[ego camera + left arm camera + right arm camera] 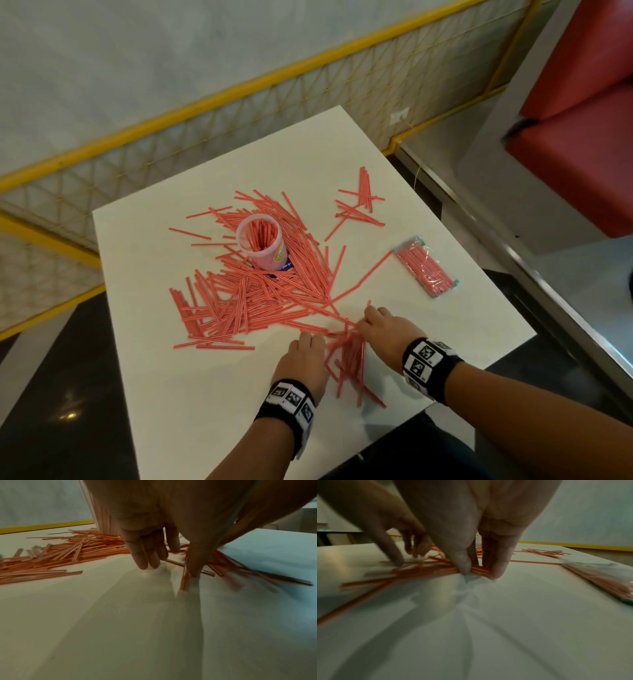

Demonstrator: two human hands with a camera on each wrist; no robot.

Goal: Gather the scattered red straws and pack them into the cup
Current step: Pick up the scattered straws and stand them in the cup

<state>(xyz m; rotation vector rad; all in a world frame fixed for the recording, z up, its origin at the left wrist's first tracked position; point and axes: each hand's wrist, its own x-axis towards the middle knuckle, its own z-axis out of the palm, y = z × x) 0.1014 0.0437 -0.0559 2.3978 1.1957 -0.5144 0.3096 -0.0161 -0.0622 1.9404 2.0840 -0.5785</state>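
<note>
Straws point(260, 294) cover much of the white table point(191, 394), and we see the thickest red heap lying around and in front of the cup point(261, 241), which stands upright toward the far side with a good number of straws already standing inside it. A smaller scatter point(359, 202) lies near the far right corner, well apart from the heap, and a sealed packet of straws point(426, 270) rests flat near the right edge. Close to us, a loose bunch of straws point(349, 363) lies between our two hands. Our left hand point(305, 359) is at the bunch's left side; in the left wrist view its fingers point(145, 550) point down with tips on the table, fairly straight, and the thumb point(195, 561) presses beside a few straws without closing round them. Our right hand point(387, 332) is at the far end of the bunch; in the right wrist view its thumb point(462, 563) and fingers point(498, 563) pinch a sheaf of straws point(476, 570) just off the tabletop. That view is blurred, so we cannot count them. Both wrists wear black bands with printed square markers point(424, 356). Beyond the table runs a yellow-framed mesh railing point(239, 113), and a red seat point(579, 130) stands off to the right.
</note>
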